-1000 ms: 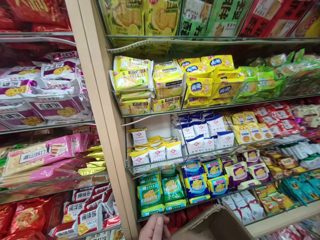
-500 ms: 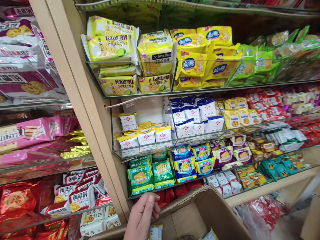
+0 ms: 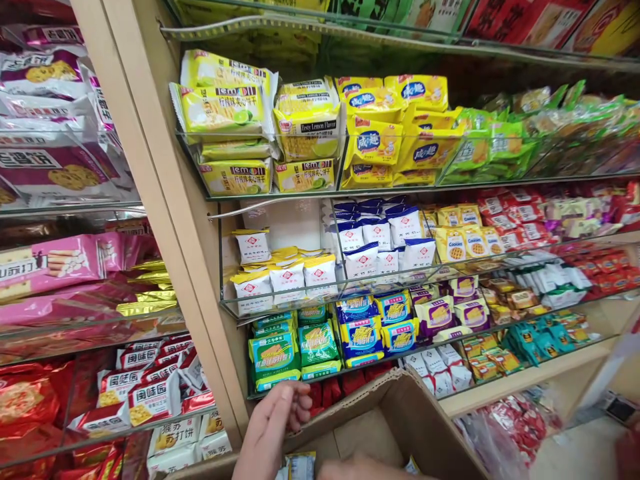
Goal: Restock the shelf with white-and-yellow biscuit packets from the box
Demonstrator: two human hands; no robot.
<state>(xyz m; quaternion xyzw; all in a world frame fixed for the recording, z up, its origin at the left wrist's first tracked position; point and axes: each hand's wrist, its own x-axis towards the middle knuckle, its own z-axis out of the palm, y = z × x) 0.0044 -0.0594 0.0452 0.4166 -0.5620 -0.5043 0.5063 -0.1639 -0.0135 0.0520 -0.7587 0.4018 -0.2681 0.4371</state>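
My left hand (image 3: 273, 427) is at the bottom of the head view. Its fingers curl over the back left rim of an open cardboard box (image 3: 415, 427). Just above that hand, green biscuit packs (image 3: 274, 357) sit on a low glass shelf. A strip of my right hand or forearm (image 3: 360, 468) shows along the bottom edge, inside the box, with its fingers hidden. A small blue and white packet (image 3: 300, 463) lies in the box between the two hands.
Glass shelves (image 3: 350, 293) are packed with snack packets: yellow lemon biscuits (image 3: 225, 110), white and yellow packs (image 3: 287, 277), blue packs (image 3: 363, 330). A wooden upright (image 3: 150, 167) separates them from the left bay of pink and red packs (image 3: 145, 393). Red bags (image 3: 510, 420) lie at the lower right.
The view has dipped and shifted, bringing the box into sight. My left hand has risen along the box rim and its fingers have curled. My right hand has appeared at the bottom edge.
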